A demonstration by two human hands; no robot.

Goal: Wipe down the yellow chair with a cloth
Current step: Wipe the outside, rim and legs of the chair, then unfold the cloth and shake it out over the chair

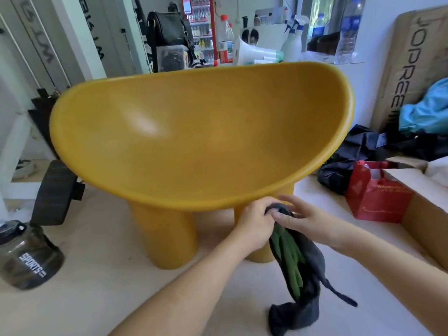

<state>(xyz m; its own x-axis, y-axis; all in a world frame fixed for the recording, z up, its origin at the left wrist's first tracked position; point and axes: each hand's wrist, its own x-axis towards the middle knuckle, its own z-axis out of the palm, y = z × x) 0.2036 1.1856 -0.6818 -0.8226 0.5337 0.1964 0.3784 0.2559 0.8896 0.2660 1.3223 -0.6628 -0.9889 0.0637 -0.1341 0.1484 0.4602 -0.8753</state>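
Standing on the pale floor on thick round legs, the yellow chair [201,132] fills the middle of the view, its wide curved seat shell tilted toward the camera. Both hands meet just below the front edge of the seat, near its right front leg. The left hand [254,224] has its fingers curled round the bunched top of the cloth [312,260]. The right hand [308,221] lies against the same bunch from the other side, its fingers spread and nearly straight, the thumb resting on the fabric. The cloth is dark grey with green folds showing inside. It hangs down from the hands, and its lower end is crumpled on the floor. It touches neither the seat nor the rim.

A dark translucent jug [26,258] marked SPORTS stands on the floor at the lower left. A red paper bag [373,197] stands to the right of the chair, just beside an open cardboard box [421,214]. Black bags [351,156] lie behind them.
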